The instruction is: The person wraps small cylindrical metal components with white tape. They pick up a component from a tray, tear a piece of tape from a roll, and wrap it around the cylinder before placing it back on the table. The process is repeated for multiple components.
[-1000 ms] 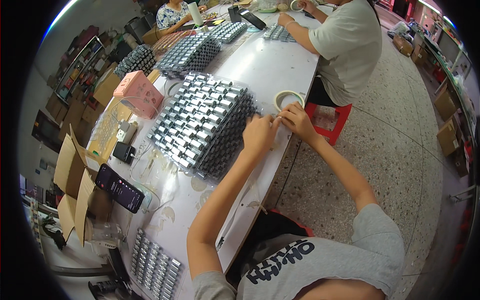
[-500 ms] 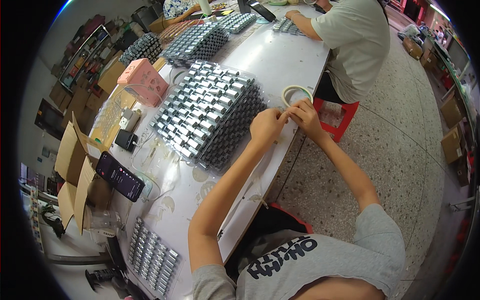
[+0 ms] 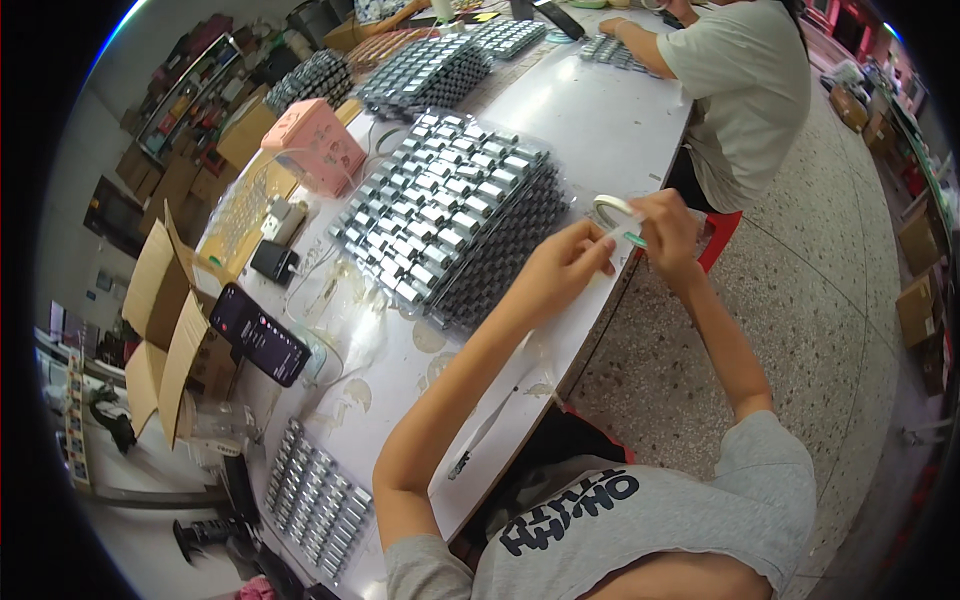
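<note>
Beyond the table's near right edge, my right hand (image 3: 668, 235) grips a roll of tape (image 3: 612, 203), a pale ring with a bit of green at its lower side. My left hand (image 3: 565, 268) is close to it, thumb and fingers pinched together; what lies between them is too small to make out. To the left of my hands stands a tall stack of clear plastic trays (image 3: 450, 205) filled with rows of shiny metal cylindrical parts.
A phone (image 3: 260, 335) leans beside an open cardboard box (image 3: 165, 330). A pink box (image 3: 315, 148) and a black charger (image 3: 273, 262) sit behind the stack. One more filled tray (image 3: 318, 500) lies at lower left. A co-worker (image 3: 745, 100) sits at the far right side.
My hands, pressed together before, have drawn apart. The tape roll is now tilted in my right hand. The whole view has shifted slightly, moving the table things rightward.
</note>
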